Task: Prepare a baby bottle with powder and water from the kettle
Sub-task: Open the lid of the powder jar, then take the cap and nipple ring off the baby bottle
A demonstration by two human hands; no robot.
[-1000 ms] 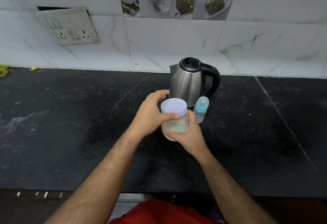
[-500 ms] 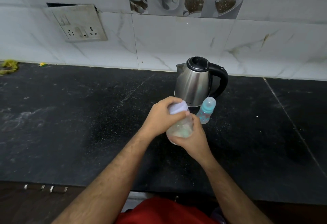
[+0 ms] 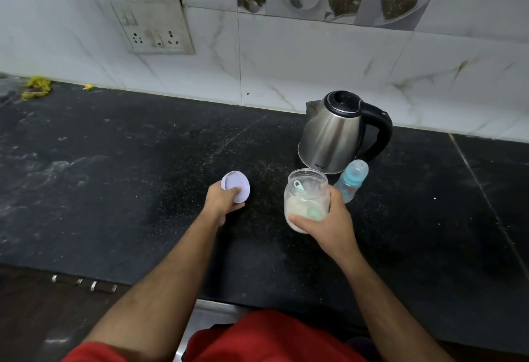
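the left hand point(image 3: 221, 204) pinches the lid point(image 3: 235, 190): set it flat, well clear. the right hand point(image 3: 329, 220) grips the open powder jar point(image 3: 305, 198); keep it upright.

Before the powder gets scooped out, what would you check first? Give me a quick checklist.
1. Jar open: ok, its lilac lid is off, held in the left hand low over the counter.
2. Jar steady: ok, the right hand grips its side.
3. Scoop reachable: ok, a green scoop shows inside the jar, handle near the mouth.
4. Powder left: ok, pale powder fills the lower part of the jar.
5. Baby bottle ready to fill: not ok, its cap is still on; it stands by the kettle.
6. Water in the kettle: cannot tell, lid closed.
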